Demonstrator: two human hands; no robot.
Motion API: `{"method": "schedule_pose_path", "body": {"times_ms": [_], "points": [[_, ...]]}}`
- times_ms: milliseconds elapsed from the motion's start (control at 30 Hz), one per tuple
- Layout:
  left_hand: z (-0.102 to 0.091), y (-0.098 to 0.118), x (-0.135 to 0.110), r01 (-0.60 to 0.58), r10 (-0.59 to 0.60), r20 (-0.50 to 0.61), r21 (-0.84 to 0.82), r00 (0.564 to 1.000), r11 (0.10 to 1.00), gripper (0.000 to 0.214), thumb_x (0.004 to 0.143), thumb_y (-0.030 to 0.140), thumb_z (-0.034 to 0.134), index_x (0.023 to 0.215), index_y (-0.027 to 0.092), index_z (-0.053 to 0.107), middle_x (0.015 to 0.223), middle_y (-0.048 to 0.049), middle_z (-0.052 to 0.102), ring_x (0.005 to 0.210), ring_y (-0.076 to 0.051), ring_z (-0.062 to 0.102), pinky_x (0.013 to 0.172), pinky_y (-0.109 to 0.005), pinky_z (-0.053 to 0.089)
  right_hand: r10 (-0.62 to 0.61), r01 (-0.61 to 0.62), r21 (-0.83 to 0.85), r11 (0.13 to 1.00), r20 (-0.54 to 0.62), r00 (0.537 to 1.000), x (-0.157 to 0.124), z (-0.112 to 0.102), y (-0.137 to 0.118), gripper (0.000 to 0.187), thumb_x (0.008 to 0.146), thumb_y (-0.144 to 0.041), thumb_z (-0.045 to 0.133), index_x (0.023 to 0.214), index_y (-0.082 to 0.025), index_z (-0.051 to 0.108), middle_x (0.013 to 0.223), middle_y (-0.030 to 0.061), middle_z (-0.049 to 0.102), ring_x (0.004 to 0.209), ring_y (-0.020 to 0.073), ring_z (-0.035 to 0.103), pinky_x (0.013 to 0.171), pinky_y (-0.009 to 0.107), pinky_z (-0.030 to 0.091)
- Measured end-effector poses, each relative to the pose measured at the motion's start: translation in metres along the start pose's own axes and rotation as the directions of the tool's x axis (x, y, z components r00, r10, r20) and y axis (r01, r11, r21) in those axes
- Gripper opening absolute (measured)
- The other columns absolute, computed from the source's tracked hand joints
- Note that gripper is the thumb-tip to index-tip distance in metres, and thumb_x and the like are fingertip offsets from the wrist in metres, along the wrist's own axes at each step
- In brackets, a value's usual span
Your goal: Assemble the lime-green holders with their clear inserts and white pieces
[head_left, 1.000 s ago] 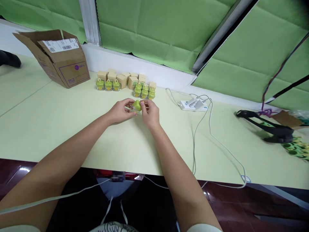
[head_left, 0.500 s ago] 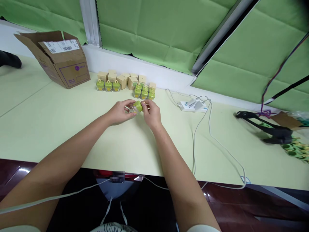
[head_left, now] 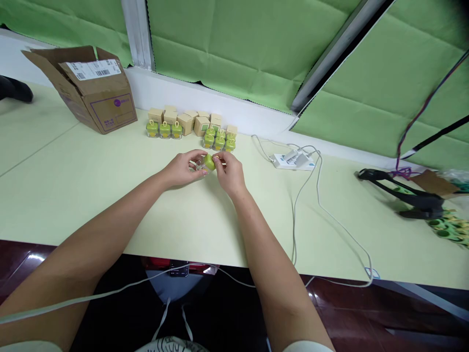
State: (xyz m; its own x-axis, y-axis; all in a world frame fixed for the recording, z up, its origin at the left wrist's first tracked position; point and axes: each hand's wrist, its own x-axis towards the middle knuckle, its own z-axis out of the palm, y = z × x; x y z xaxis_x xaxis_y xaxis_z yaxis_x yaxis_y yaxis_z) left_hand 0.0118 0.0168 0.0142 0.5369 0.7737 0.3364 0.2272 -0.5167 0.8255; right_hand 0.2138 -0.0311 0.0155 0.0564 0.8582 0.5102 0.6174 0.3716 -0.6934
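Both my hands meet over the middle of the pale table. My left hand and my right hand pinch one small green toy-like piece between their fingertips, just above the tabletop. A bit of clear plastic shows at its left side. Behind them stand three green pieces in clear cases, a second cluster of green pieces, and a row of small tan boxes.
An open cardboard box lies on its side at the back left. A white power strip with grey cables sits to the right. A black stand and green parts lie at the far right. Green cloth covers the wall.
The green piece has been turned a little between my fingers and sits slightly lower. Hands stay in the same place.
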Motion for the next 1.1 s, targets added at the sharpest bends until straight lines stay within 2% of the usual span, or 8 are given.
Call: {"method": "schedule_pose_path", "body": {"times_ms": [233, 367, 500, 667, 733, 800, 900, 1100], "points": [[0.002, 0.003, -0.002, -0.033, 0.033, 0.032, 0.018, 0.999, 0.999, 0.052, 0.085, 0.041, 0.078, 0.133, 0.022, 0.072, 0.118, -0.0067, 0.075, 0.104, -0.021, 0.068, 0.096, -0.036, 0.059, 0.127, -0.141, 0.186, 0.972, 0.086, 0.988, -0.001, 0.011, 0.002, 0.035, 0.093, -0.059, 0.059, 0.096, -0.024, 0.065, 0.102, 0.0062, 0.073, 0.096, 0.0243, 0.072, 0.079, 0.038, 0.059], [0.004, 0.0, -0.001, -0.034, 0.034, 0.008, -0.014, 0.999, 0.999, 0.05, 0.085, 0.043, 0.078, 0.13, 0.022, 0.073, 0.121, -0.0079, 0.075, 0.107, -0.023, 0.069, 0.096, -0.037, 0.059, 0.235, -0.274, 0.359, 0.892, 0.149, 0.96, -0.001, 0.015, 0.003, 0.042, 0.087, -0.066, 0.067, 0.098, -0.026, 0.061, 0.105, 0.0029, 0.07, 0.088, 0.0201, 0.071, 0.077, 0.037, 0.061], [0.005, -0.005, 0.001, -0.008, 0.008, -0.006, -0.072, 1.0, 0.997, 0.053, 0.084, 0.047, 0.08, 0.129, 0.02, 0.071, 0.123, -0.0105, 0.075, 0.111, -0.025, 0.07, 0.097, -0.039, 0.059, 0.241, -0.31, 0.415, 0.855, 0.211, 0.947, -0.002, 0.015, 0.004, 0.048, 0.076, -0.06, 0.081, 0.101, -0.027, 0.058, 0.113, 0.002, 0.068, 0.09, 0.018, 0.069, 0.079, 0.035, 0.063], [0.004, -0.006, -0.001, 0.06, -0.054, 0.147, -0.035, 0.988, 0.998, 0.051, 0.084, 0.048, 0.079, 0.128, 0.022, 0.071, 0.118, -0.0078, 0.077, 0.102, -0.023, 0.074, 0.091, -0.037, 0.06, 0.295, -0.391, 0.328, 0.86, 0.307, 0.905, -0.003, 0.01, 0.006, 0.044, 0.071, -0.05, 0.082, 0.096, -0.026, 0.055, 0.105, 0.0006, 0.068, 0.078, 0.0168, 0.068, 0.073, 0.036, 0.062], [0.003, -0.006, -0.001, 0.046, -0.05, 0.179, 0.03, 0.982, 0.998, 0.05, 0.085, 0.048, 0.077, 0.129, 0.025, 0.071, 0.12, -0.0063, 0.078, 0.103, -0.024, 0.075, 0.093, -0.037, 0.06, 0.288, -0.363, 0.226, 0.904, 0.303, 0.908, -0.003, 0.005, 0.006, 0.039, 0.073, -0.047, 0.08, 0.095, -0.026, 0.056, 0.099, -0.0004, 0.069, 0.076, 0.0169, 0.067, 0.072, 0.036, 0.061], [0.002, -0.008, -0.001, 0.023, -0.039, 0.175, 0.093, 0.984, 0.995, 0.052, 0.085, 0.048, 0.077, 0.132, 0.026, 0.071, 0.127, -0.0062, 0.077, 0.109, -0.025, 0.074, 0.098, -0.039, 0.059, 0.248, -0.278, 0.08, 0.957, 0.267, 0.931, -0.003, 0.0, 0.008, 0.033, 0.075, -0.044, 0.077, 0.095, -0.026, 0.059, 0.095, -0.0005, 0.07, 0.078, 0.0179, 0.066, 0.074, 0.036, 0.059], [0.0, -0.012, 0.0, 0.037, -0.063, 0.149, 0.168, 0.987, 0.985, 0.052, 0.085, 0.049, 0.075, 0.131, 0.025, 0.071, 0.132, -0.0082, 0.075, 0.113, -0.027, 0.073, 0.101, -0.041, 0.059, 0.189, -0.171, -0.104, 0.98, 0.206, 0.96, -0.001, -0.009, 0.016, 0.027, 0.077, -0.039, 0.075, 0.097, -0.025, 0.064, 0.097, 0.0019, 0.072, 0.088, 0.021, 0.066, 0.082, 0.038, 0.057], [-0.001, -0.022, 0.003, 0.018, -0.049, 0.128, 0.236, 0.991, 0.971, 0.039, 0.086, 0.046, 0.069, 0.114, 0.021, 0.075, 0.118, -0.0087, 0.078, 0.103, -0.026, 0.072, 0.096, -0.041, 0.058, 0.232, -0.195, -0.266, 0.944, 0.114, 0.966, 0.026, -0.026, 0.042, 0.031, 0.076, -0.028, 0.076, 0.105, -0.023, 0.071, 0.106, 0.0045, 0.075, 0.09, 0.0217, 0.065, 0.091, 0.041, 0.054]]}}
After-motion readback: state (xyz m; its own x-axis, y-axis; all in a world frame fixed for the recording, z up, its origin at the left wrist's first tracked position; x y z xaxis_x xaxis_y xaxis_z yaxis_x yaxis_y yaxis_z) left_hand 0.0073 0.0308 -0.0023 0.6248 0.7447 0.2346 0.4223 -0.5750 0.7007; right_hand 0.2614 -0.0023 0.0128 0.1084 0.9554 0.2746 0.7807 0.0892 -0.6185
